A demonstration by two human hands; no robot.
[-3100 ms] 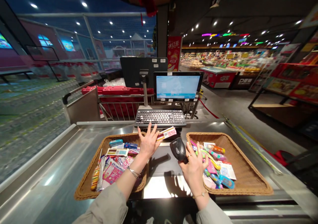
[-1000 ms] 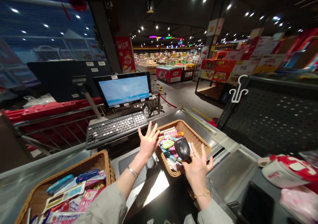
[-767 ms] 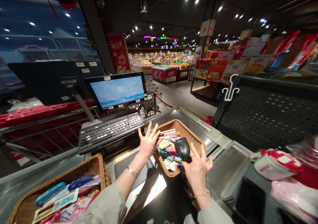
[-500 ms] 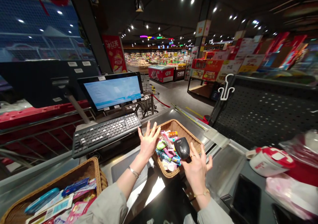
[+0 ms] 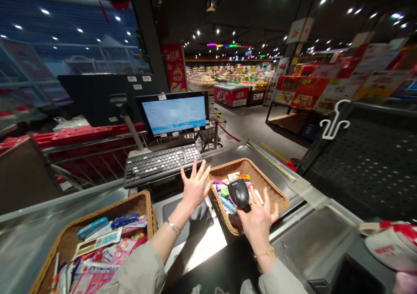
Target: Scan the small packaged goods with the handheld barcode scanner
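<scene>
My left hand (image 5: 194,189) is open with fingers spread, at the left rim of a wicker basket (image 5: 273,194), close to the keyboard (image 5: 164,161). It holds nothing that I can see. My right hand (image 5: 259,216) is over the basket's near right part. A black barcode scanner (image 5: 239,193) sits at its thumb and index finger, its handle hidden; the other fingers stick out. Under the scanner, the basket holds several small colourful packets and tubes (image 5: 228,205). Another wicker basket (image 5: 150,211), at my lower left, is full of packaged sweets (image 5: 112,246).
A monitor (image 5: 175,115) stands behind the keyboard, beside a second dark screen (image 5: 107,98) seen from the back. A white hook (image 5: 334,120) hangs on the black perforated panel (image 5: 374,163) at right. A red and white container (image 5: 391,244) stands on the right counter.
The view has turned left, so the baskets, keyboard and monitor appear farther right. The scanner keeps its place beside my right hand while the basket beneath shifts. Both hands keep their shape.
</scene>
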